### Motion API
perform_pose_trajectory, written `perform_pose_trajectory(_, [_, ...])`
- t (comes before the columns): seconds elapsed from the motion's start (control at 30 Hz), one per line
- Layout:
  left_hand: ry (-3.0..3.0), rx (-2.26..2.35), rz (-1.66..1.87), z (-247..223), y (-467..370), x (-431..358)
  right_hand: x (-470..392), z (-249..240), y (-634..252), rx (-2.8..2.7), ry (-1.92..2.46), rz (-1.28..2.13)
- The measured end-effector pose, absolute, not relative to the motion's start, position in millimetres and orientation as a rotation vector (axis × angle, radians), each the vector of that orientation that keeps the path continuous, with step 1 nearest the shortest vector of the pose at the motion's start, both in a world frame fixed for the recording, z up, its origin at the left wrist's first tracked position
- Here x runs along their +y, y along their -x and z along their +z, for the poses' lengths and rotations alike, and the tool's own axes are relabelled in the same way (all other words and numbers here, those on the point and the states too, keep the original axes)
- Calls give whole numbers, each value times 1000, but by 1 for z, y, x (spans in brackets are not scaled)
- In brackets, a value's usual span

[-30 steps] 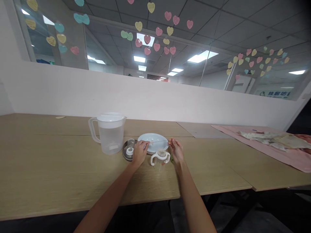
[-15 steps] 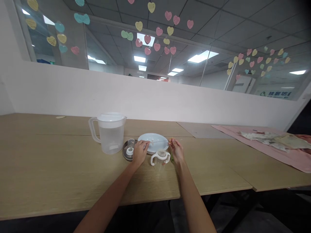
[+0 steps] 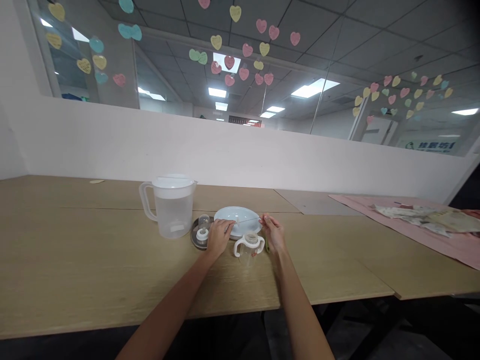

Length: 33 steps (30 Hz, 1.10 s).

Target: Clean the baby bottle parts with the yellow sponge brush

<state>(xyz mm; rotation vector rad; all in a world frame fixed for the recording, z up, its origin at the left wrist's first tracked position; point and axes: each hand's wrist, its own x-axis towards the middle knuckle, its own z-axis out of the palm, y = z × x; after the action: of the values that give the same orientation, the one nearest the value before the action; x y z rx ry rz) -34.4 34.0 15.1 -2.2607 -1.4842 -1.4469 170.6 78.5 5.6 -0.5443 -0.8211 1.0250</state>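
My left hand (image 3: pixel 218 236) and my right hand (image 3: pixel 273 232) hold the two ends of a thin straw-like tube (image 3: pixel 248 219) stretched level above a white plate (image 3: pixel 237 217). Between my wrists a clear handled baby cup (image 3: pixel 248 246) stands on the wooden table (image 3: pixel 93 260). A green item (image 3: pixel 267 245) lies by my right hand, mostly hidden. To the left of my left hand a small dark tray (image 3: pixel 196 239) carries a white ring and a clear cap (image 3: pixel 203 221).
A clear plastic jug (image 3: pixel 171 205) with water stands left of the tray. A pink cloth (image 3: pixel 420 230) with crumpled fabric (image 3: pixel 423 216) lies at the right end of the table. A white partition wall (image 3: pixel 225 155) runs behind the table.
Both hands keep hold of the thin tube over the plate. The view shifted slightly to the left; nothing on the table moved.
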Motion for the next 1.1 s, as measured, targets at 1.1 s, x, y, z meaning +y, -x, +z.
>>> perform_pose_trajectory(1.1, [2411,-1484,-1605,25,10,28,64,14,-160,-1183,702,1034])
